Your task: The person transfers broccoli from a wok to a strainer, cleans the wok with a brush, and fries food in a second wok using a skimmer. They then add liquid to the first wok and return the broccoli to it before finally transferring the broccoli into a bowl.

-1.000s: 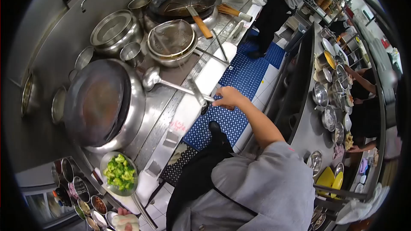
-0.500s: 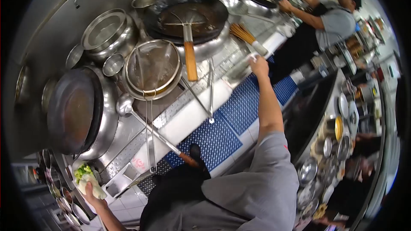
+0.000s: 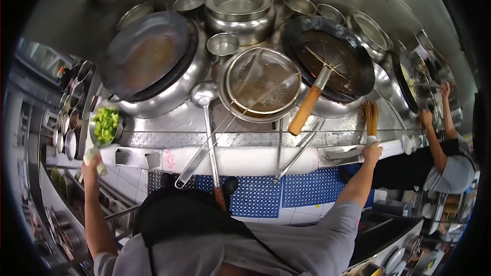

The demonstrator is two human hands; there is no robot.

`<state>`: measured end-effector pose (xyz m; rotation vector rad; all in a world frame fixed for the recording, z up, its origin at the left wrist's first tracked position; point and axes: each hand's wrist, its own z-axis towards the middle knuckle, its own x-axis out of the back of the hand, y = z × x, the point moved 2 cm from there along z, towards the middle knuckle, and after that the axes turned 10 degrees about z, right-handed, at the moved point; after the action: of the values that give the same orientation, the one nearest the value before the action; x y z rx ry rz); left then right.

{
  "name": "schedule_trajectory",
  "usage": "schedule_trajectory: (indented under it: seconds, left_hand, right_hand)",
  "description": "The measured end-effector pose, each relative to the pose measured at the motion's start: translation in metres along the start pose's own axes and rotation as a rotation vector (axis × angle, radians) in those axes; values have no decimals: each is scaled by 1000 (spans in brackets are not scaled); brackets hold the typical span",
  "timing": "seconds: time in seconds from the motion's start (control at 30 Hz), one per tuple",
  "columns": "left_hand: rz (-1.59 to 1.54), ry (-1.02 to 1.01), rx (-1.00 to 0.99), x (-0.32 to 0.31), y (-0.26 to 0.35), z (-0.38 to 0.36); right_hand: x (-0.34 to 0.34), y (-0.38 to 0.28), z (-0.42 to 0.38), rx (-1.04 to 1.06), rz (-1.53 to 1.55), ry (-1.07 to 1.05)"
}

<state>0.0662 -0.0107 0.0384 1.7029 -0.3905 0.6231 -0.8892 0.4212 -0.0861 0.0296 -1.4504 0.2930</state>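
I'm in a pro kitchen, restaurant-type: big blackened woks (image 3: 327,56) set along a stainless bench (image 3: 245,139), w/ lidded steel pots (image 3: 239,13), a ladle (image 3: 204,93), strainers (image 3: 263,82) etc. Blue anti-slip mats (image 3: 255,194) on white tile, and a co-worker (image 3: 450,171) at the same line, dark apron over grey shirt.

Your left hand (image 3: 91,167) holds a pale cloth (image 3: 95,159), just beside the ladle of green vegetables (image 3: 106,124). Your right hand (image 3: 373,152) is closed around the white handle of the bamboo brush (image 3: 372,120), and its bristles point to the back. Between your hands, the round strainer (image 3: 263,81) lies over a metal bowl (image 3: 223,90). The empty ladle (image 3: 205,94) is on its left, and the wok (image 3: 343,46) with a wooden-handled skimmer (image 3: 308,103) is on its right.
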Motion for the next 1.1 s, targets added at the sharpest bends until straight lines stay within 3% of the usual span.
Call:
schedule_trajectory:
  seconds: [0.1, 0.17, 0.23, 0.3, 0.37, 0.43, 0.47, 0.57, 0.63, 0.73, 0.77, 0.83, 0.97, 1.03, 1.1]
  left_hand:
    - [56, 42, 10, 1, -5, 11]
    - [-26, 61, -46, -3, -14, 29]
    - [-55, 97, -27, -11, 1, 30]
    - [-58, 81, -47, -15, 7, 39]
    - [-50, 51, -69, -15, 10, 47]
    - [-32, 2, -101, -18, 12, 58]
    - [-42, -47, -144, -21, 14, 63]
    - [6, -149, -245, -26, 19, 82]
    - [27, -298, -342, -29, 37, 90]
    - [244, -238, -954, -34, 68, 108]
    - [341, -233, -1078, -32, 92, 105]
    - [268, -230, -1251, -41, 116, 113]
    - [417, -314, -1303, -85, 115, 135]
    - [453, -336, -1281, -87, 120, 137]
    - [442, -334, -1261, -85, 123, 137]
  right_hand:
    - [19, -24, -7, -74, 71, -216]
    - [9, -15, -4, -134, 355, -49]
    - [-13, 25, 10, -378, 1043, -205]
    - [29, -2, -43, -671, 1622, -34]
    - [38, 20, -68, -657, 1898, -151]
    - [78, 10, -117, -489, 2029, -497]
    - [102, -10, -145, -329, 2064, -550]
    - [162, -100, -229, -253, 2044, -300]
    - [196, -158, -276, -52, 1996, -360]
    - [246, -286, -345, 161, 1820, -401]
    - [255, -324, -360, 270, 1751, -476]
    - [262, -407, -390, 288, 1537, -434]
    - [248, -572, -436, 795, 1104, -585]
    - [225, -633, -446, 996, 717, -611]
    - [218, -687, -469, 988, 453, -700]
